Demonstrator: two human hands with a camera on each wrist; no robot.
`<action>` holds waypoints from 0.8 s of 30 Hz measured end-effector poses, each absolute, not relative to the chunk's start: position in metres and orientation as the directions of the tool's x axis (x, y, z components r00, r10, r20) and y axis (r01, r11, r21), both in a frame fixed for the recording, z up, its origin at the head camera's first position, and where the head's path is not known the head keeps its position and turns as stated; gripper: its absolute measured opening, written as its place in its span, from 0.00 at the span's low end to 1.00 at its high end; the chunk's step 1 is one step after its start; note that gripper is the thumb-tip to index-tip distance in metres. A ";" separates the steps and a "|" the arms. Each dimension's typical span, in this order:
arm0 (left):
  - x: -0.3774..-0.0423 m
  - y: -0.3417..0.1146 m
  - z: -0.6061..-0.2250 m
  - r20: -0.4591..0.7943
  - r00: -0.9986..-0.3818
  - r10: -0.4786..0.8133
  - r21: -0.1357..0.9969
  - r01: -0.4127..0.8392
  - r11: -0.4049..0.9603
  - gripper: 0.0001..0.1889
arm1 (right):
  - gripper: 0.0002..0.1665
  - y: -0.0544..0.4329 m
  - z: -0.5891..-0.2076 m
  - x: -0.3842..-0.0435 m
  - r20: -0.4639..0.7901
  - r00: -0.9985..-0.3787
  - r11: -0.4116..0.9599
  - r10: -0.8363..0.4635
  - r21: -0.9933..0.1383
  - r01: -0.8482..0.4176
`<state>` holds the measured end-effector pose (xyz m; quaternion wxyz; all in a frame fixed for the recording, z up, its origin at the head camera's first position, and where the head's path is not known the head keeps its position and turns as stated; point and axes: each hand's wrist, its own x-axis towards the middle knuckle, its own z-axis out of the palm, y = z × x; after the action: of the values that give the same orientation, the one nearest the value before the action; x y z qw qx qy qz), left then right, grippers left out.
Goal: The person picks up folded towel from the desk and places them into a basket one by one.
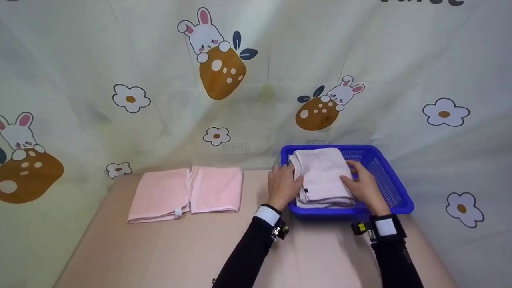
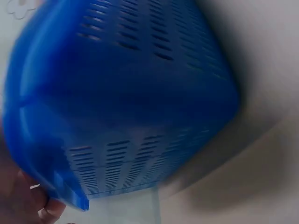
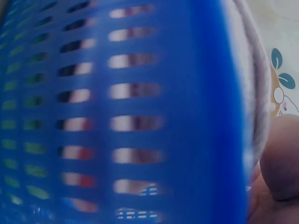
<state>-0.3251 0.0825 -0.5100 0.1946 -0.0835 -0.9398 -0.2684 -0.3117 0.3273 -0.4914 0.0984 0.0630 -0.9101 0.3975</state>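
A folded pale towel stack (image 1: 322, 172) with a small dark tag lies in a blue slotted basket (image 1: 394, 186), filling its left part. My left hand (image 1: 283, 185) is at the stack's left edge, over the basket's left rim, its thumb against the cloth. In the left wrist view, its fingers (image 2: 51, 210) show beside the basket rim. At the other side, my right hand (image 1: 365, 186) pinches the right edge of the stack between thumb and fingers. The right wrist view has the towel edge (image 3: 254, 84) just past the rim, close to the right hand (image 3: 280, 163).
Two folded pink towels (image 1: 162, 196) (image 1: 216, 190) lie side by side on the table (image 1: 200, 248), left of the basket. A printed curtain (image 1: 264, 108) with rabbits and flowers hangs directly behind the table.
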 end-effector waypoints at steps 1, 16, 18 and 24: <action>-0.325 0.083 -0.510 0.419 -0.907 0.040 0.469 0.254 0.846 0.25 | 0.36 0.326 -0.493 -0.310 0.241 -0.969 0.685 -0.047 -0.699 -0.207; -0.302 0.073 -0.513 0.352 -0.875 0.331 0.345 0.450 0.824 0.23 | 0.29 0.322 -0.514 -0.293 0.303 -0.950 0.847 -0.077 -0.482 -0.223; -0.302 0.072 -0.515 0.334 -0.879 0.341 0.363 0.454 0.814 0.23 | 0.29 0.322 -0.515 -0.293 0.272 -0.959 0.859 -0.081 -0.469 -0.205; -0.302 0.072 -0.517 0.309 -0.893 0.328 0.387 0.433 0.814 0.22 | 0.29 0.318 -0.515 -0.292 0.214 -0.974 0.888 -0.074 -0.430 -0.162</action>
<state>-0.3015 0.0719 -0.5175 0.1145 -0.2011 -0.9455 -0.2289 -0.2924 0.3185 -0.5145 0.0961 0.0611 -0.9669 0.2284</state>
